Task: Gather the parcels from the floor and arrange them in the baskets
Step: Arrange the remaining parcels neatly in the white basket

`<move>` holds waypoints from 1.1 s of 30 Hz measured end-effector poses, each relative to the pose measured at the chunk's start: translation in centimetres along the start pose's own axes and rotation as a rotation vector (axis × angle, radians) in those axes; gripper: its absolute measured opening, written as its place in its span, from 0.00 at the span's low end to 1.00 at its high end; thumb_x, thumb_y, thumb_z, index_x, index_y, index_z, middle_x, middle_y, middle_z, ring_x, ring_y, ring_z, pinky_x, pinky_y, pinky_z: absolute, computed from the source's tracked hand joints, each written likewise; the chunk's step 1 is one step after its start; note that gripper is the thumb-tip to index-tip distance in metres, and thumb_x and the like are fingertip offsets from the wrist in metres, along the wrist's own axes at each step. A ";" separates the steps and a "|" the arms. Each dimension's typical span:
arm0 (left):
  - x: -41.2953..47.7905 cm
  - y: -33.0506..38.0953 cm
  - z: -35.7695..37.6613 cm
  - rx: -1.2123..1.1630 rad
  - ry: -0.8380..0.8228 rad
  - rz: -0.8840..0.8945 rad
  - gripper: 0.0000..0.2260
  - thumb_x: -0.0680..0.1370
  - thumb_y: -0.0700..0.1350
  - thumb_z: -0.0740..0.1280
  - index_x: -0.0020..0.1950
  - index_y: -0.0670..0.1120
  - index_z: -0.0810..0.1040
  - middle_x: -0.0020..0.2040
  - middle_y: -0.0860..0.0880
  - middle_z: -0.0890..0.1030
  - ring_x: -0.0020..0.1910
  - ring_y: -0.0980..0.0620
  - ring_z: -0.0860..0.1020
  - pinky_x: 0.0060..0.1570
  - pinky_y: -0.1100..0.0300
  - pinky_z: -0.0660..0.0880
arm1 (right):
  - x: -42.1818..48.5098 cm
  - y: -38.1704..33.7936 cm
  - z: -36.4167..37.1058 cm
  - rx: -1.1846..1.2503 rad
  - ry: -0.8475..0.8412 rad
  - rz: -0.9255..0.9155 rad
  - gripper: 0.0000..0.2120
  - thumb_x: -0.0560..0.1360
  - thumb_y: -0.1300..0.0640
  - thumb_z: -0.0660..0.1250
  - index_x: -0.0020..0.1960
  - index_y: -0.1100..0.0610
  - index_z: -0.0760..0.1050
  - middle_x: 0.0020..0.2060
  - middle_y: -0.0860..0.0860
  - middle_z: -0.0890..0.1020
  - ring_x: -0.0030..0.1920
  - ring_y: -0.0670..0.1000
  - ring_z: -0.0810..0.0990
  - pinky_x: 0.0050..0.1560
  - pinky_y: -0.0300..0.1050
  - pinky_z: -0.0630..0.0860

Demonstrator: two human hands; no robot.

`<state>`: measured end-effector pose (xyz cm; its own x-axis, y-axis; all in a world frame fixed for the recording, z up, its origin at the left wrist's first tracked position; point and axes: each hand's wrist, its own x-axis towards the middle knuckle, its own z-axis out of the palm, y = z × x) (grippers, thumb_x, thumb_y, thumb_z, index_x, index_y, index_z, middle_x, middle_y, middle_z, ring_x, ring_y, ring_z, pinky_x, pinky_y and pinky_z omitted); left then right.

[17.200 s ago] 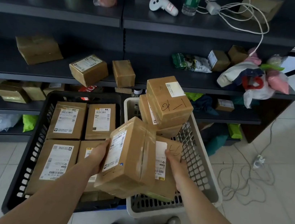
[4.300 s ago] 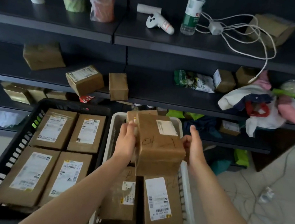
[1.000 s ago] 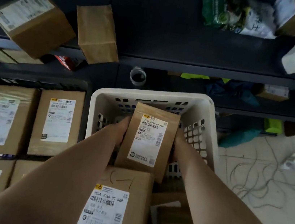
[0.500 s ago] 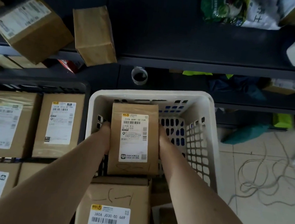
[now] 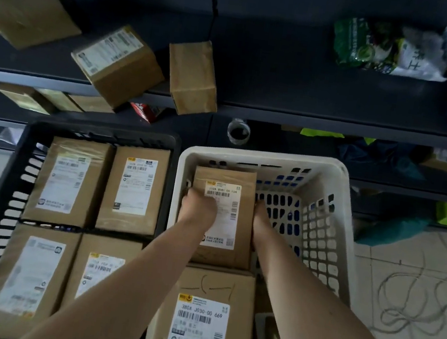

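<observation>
Head view: black basket (image 5: 101, 130) looks full; left hand (image 5: 198, 209) and right hand (image 5: 262, 222), fingers clasping a parcel (image 5: 229, 252), seat it in the part-filled white basket (image 5: 261, 155).

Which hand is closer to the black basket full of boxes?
Left. The left hand grips the side of the brown cardboard parcel nearest the black plastic basket; the right hand holds its far side.

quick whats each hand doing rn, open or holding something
left hand: grips the left edge of the labelled parcel in the white basket
right hand: holds that parcel's right side, fingertips hidden
</observation>
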<state>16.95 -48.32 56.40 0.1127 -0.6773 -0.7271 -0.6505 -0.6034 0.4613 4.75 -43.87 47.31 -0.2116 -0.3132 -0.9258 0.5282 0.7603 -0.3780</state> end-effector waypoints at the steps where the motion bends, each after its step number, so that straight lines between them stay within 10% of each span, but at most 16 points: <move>1: -0.3 -0.4 0.1 0.029 -0.017 0.018 0.20 0.81 0.41 0.53 0.73 0.42 0.67 0.70 0.40 0.71 0.66 0.39 0.72 0.65 0.44 0.71 | -0.7 -0.4 0.1 0.014 0.023 -0.010 0.29 0.83 0.40 0.45 0.49 0.58 0.77 0.42 0.57 0.81 0.44 0.55 0.79 0.46 0.45 0.76; 5: -1.4 -1.1 0.0 0.147 -0.120 0.061 0.28 0.81 0.40 0.53 0.80 0.45 0.49 0.80 0.46 0.50 0.78 0.42 0.54 0.75 0.44 0.57 | -2.9 -1.8 0.4 -0.003 0.005 -0.067 0.37 0.80 0.32 0.46 0.75 0.57 0.65 0.67 0.60 0.75 0.67 0.59 0.73 0.72 0.54 0.65; 12: -3.1 -0.5 -2.0 -0.107 -0.191 -0.017 0.23 0.78 0.43 0.60 0.74 0.42 0.65 0.66 0.42 0.75 0.63 0.41 0.75 0.65 0.47 0.72 | -8.8 -2.2 0.1 -0.285 -0.021 -0.211 0.13 0.82 0.50 0.57 0.52 0.55 0.77 0.46 0.52 0.80 0.45 0.51 0.76 0.48 0.47 0.72; 19: -8.0 -5.4 -7.3 -0.048 -0.026 0.174 0.15 0.81 0.43 0.60 0.63 0.36 0.76 0.59 0.38 0.80 0.61 0.38 0.77 0.58 0.50 0.74 | -16.8 -1.3 -3.2 -0.604 0.038 -0.302 0.16 0.83 0.51 0.56 0.66 0.57 0.72 0.60 0.56 0.78 0.56 0.55 0.76 0.63 0.52 0.69; 24: -11.2 -10.8 -7.8 -0.195 -0.089 0.068 0.18 0.81 0.46 0.57 0.68 0.38 0.72 0.54 0.43 0.76 0.51 0.44 0.75 0.58 0.44 0.76 | -20.9 0.9 -5.0 -0.782 0.036 -0.270 0.18 0.82 0.51 0.56 0.67 0.58 0.72 0.59 0.57 0.80 0.56 0.57 0.78 0.60 0.50 0.71; 33: -17.5 -13.8 -7.4 -0.148 -0.360 -0.026 0.33 0.76 0.71 0.55 0.70 0.49 0.66 0.60 0.47 0.76 0.61 0.43 0.74 0.59 0.42 0.73 | -26.1 4.2 -5.3 -1.112 -0.094 -0.277 0.24 0.83 0.47 0.55 0.74 0.59 0.65 0.68 0.57 0.75 0.65 0.56 0.76 0.40 0.40 0.70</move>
<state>29.56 -31.27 66.51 -0.1600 -0.4853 -0.8596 -0.5329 -0.6905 0.4891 8.07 -29.49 69.84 -0.1200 -0.5535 -0.8242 -0.5543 0.7261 -0.4069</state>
